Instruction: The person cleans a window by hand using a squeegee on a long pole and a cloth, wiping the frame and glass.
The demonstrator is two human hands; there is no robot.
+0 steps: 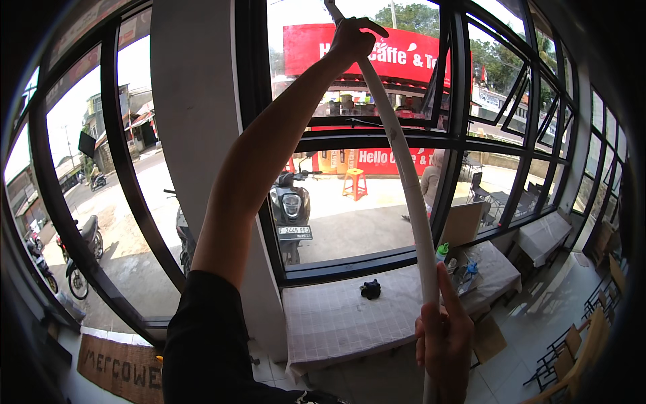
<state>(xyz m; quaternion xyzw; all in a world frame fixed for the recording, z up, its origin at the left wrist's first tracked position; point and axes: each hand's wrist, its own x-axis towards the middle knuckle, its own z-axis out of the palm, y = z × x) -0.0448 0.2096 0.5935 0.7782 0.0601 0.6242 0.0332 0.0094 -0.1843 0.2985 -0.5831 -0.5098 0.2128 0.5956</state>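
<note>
A long white pole [401, 146] rises steeply before me, leaning left toward its top, and looks bowed in this view. High up, my left hand [353, 40] wraps around it with one finger stretched out to the right. Lower down, my right hand [446, 338] grips the same pole, its index finger pointing up along it. Above my left hand shows a short grey piece at the pole's upper end [331, 9]; the tip meets the picture's edge. Behind the pole stands a black-framed window [353, 265]. The pole's bottom end is out of view.
Below the window, a table with a checked cloth [343, 318] bears a small black item [371, 289]. Bottles [442, 250] stand on another table. A pillar [197, 101] rises at left, above a doormat [118, 363]. Chairs [565, 353] line the right. Outside is a motorcycle [291, 202].
</note>
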